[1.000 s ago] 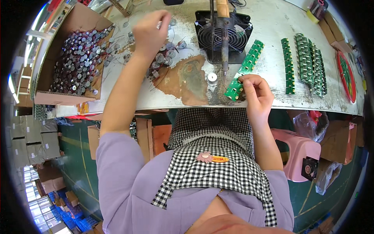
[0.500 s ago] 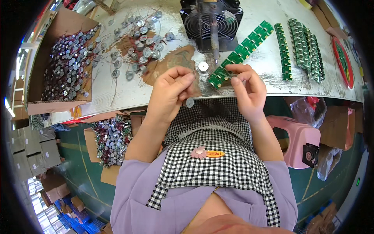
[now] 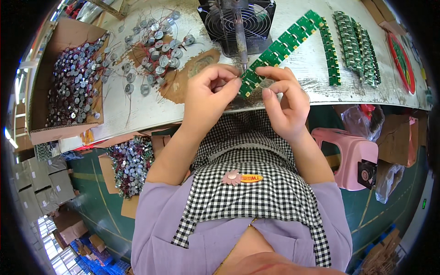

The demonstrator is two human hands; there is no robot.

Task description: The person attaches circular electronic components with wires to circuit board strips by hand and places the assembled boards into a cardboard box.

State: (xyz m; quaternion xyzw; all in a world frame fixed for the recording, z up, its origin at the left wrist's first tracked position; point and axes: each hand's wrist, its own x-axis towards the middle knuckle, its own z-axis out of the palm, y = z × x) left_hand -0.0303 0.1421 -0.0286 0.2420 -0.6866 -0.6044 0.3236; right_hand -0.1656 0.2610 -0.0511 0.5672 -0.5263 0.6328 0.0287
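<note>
A long green circuit board strip [image 3: 279, 46] lies slanted on the white worktable [image 3: 137, 114], its near end at the table's front edge. My right hand [image 3: 284, 101] pinches that near end between thumb and fingers. My left hand [image 3: 211, 94] is closed beside it, fingertips touching the strip's end and pinching something small that I cannot make out. A loose pile of small round silver parts with wire leads [image 3: 156, 48] lies to the left of my hands.
A black fan [image 3: 236, 20] with a metal tool across it stands just behind my hands. More green board strips [image 3: 353, 46] lie at the right. A cardboard box of silver parts [image 3: 73, 82] sits at the left; another pile [image 3: 130, 165] and a pink stool [image 3: 350, 156] are below the table.
My left hand came back from the silver parts pile to the strip's near end. Both hands now meet at the table's front edge, closer together than half a second ago.
</note>
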